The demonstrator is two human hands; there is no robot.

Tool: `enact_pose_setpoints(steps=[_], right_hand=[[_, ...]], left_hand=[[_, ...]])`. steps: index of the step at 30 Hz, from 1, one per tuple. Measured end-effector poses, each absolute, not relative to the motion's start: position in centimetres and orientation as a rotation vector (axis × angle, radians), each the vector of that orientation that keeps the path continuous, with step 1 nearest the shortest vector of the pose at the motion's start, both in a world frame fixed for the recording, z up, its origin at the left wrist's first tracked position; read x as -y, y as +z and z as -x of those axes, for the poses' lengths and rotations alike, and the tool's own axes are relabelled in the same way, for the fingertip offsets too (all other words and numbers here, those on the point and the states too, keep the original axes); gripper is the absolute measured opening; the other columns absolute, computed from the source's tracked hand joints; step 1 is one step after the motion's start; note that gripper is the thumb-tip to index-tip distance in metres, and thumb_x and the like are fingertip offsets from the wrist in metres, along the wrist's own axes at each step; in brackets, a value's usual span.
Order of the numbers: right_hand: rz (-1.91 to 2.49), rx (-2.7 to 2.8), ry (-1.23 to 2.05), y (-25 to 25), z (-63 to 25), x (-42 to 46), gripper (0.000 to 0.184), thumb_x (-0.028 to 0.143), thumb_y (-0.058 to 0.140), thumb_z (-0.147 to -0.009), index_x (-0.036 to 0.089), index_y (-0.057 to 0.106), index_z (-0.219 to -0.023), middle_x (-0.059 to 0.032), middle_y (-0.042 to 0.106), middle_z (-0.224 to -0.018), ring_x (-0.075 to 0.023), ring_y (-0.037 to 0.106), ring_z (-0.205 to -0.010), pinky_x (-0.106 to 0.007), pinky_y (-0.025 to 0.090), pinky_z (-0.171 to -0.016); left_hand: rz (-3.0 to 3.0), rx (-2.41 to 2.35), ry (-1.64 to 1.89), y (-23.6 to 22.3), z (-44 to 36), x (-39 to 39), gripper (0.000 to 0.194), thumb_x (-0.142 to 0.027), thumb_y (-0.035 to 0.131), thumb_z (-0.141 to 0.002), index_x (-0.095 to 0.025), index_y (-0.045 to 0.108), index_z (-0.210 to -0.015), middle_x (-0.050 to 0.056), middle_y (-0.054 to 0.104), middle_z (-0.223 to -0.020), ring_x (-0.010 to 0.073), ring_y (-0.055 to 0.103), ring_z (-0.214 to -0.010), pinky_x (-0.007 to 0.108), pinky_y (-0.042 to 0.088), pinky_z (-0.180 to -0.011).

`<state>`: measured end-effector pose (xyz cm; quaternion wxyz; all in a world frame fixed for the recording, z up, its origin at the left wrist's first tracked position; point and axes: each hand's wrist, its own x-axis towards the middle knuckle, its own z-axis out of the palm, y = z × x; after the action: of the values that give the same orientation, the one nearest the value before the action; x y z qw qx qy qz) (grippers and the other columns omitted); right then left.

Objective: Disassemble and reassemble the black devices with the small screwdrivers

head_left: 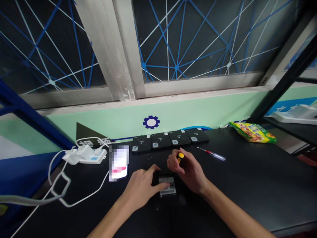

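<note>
A flat black device (170,200) with a white printed label (170,189) lies on the dark table in front of me. My left hand (141,185) grips its left side, thumb on the label and forefinger at the far edge. Just above the device's far right corner, my right hand (187,168) is closed around a yellow-and-black tool handle (181,155). Only the round yellow end and a bit of the handle show; its other end is hidden by the fingers. Right of that hand lies a screwdriver (215,155) with a clear handle and red collar.
Several flat black units (160,140) stand in a row along the wall. A lit phone (119,163) with a white cable lies left of my left hand. Behind it is a white power strip (92,157) with chargers. A yellow-green snack bag (254,132) rests at the back right.
</note>
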<state>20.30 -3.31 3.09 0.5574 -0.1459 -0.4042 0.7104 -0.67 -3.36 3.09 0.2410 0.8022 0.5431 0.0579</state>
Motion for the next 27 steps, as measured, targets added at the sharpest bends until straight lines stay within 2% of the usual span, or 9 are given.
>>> enact_pose_setpoints(steps=[2,4,9,11,16,19,22,24,27], right_hand=[[0.357,0.963,1.677,3.10,-20.33,3.34,0.054,0.048,0.043,-0.111,0.019,0.062,-0.070,0.0041,0.031,-0.057,-0.0169,0.022,-0.060,-0.036,0.024,-0.066],[0.323,0.953,1.703,3.16,-20.39,3.40,0.052,0.051,0.044,-0.109,0.018,0.064,-0.075,0.0047,0.031,-0.059,-0.0159,0.021,-0.059,-0.035,0.022,-0.065],[0.243,0.911,1.735,3.21,-20.46,3.48,0.019,0.040,0.061,-0.095,0.021,0.060,-0.092,0.0053,0.035,-0.064,-0.0154,0.020,-0.060,-0.034,0.021,-0.065],[0.288,0.927,1.717,3.07,-20.39,3.45,0.023,0.042,0.057,-0.099,0.021,0.059,-0.089,0.0045,0.036,-0.064,-0.0163,0.022,-0.061,-0.035,0.022,-0.066],[0.400,0.997,1.664,2.70,-20.20,3.46,0.048,0.049,0.043,-0.110,0.019,0.062,-0.078,0.0029,0.034,-0.065,-0.0171,0.022,-0.063,-0.036,0.023,-0.066],[0.348,0.961,1.682,2.83,-20.23,3.54,0.037,0.050,0.050,-0.106,0.020,0.064,-0.089,0.0053,0.030,-0.064,-0.0167,0.018,-0.062,-0.035,0.022,-0.065],[0.306,0.930,1.686,2.97,-20.35,3.54,0.021,0.043,0.061,-0.096,0.022,0.060,-0.094,0.0052,0.034,-0.065,-0.0167,0.018,-0.062,-0.034,0.023,-0.066],[0.337,0.945,1.666,2.93,-20.40,3.47,0.022,0.042,0.058,-0.097,0.022,0.061,-0.091,0.0041,0.037,-0.065,-0.0171,0.021,-0.062,-0.035,0.025,-0.066],[0.379,0.974,1.638,2.78,-20.36,3.38,0.037,0.045,0.049,-0.104,0.019,0.062,-0.082,0.0024,0.037,-0.065,-0.0174,0.025,-0.063,-0.035,0.024,-0.065]], left_hand=[[-2.198,-1.486,0.162,3.06,0.65,3.35,0.066,-0.079,0.064,-0.093,-0.023,0.068,-0.128,-0.007,0.049,-0.060,0.0222,0.058,-0.064,0.032,0.028,-0.060],[-2.190,-1.478,0.153,3.09,0.61,3.32,0.066,-0.078,0.065,-0.093,-0.023,0.068,-0.129,-0.007,0.050,-0.060,0.0218,0.058,-0.063,0.032,0.028,-0.059],[-2.176,-1.480,0.147,3.20,0.53,3.27,0.064,-0.075,0.066,-0.092,-0.023,0.068,-0.128,-0.007,0.050,-0.060,0.0210,0.057,-0.061,0.032,0.027,-0.059],[-2.174,-1.478,0.155,3.24,0.54,3.28,0.065,-0.077,0.065,-0.092,-0.023,0.068,-0.128,-0.007,0.050,-0.060,0.0208,0.057,-0.061,0.031,0.027,-0.059],[-2.158,-1.474,0.137,3.33,0.55,3.30,0.065,-0.077,0.065,-0.092,-0.023,0.067,-0.129,-0.007,0.049,-0.060,0.0210,0.057,-0.061,0.032,0.029,-0.059],[-2.172,-1.481,0.133,3.29,0.53,3.30,0.064,-0.076,0.066,-0.092,-0.024,0.068,-0.129,-0.007,0.050,-0.061,0.0214,0.058,-0.063,0.032,0.030,-0.059],[-2.180,-1.490,0.130,3.26,0.51,3.30,0.066,-0.078,0.063,-0.092,-0.023,0.068,-0.129,-0.006,0.051,-0.061,0.0214,0.059,-0.063,0.032,0.030,-0.059],[-2.178,-1.487,0.131,3.27,0.51,3.30,0.067,-0.079,0.063,-0.091,-0.023,0.068,-0.128,-0.006,0.051,-0.061,0.0211,0.059,-0.063,0.032,0.030,-0.058],[-2.178,-1.483,0.139,3.26,0.53,3.30,0.066,-0.079,0.065,-0.091,-0.024,0.068,-0.128,-0.007,0.050,-0.060,0.0211,0.058,-0.062,0.031,0.029,-0.059]])
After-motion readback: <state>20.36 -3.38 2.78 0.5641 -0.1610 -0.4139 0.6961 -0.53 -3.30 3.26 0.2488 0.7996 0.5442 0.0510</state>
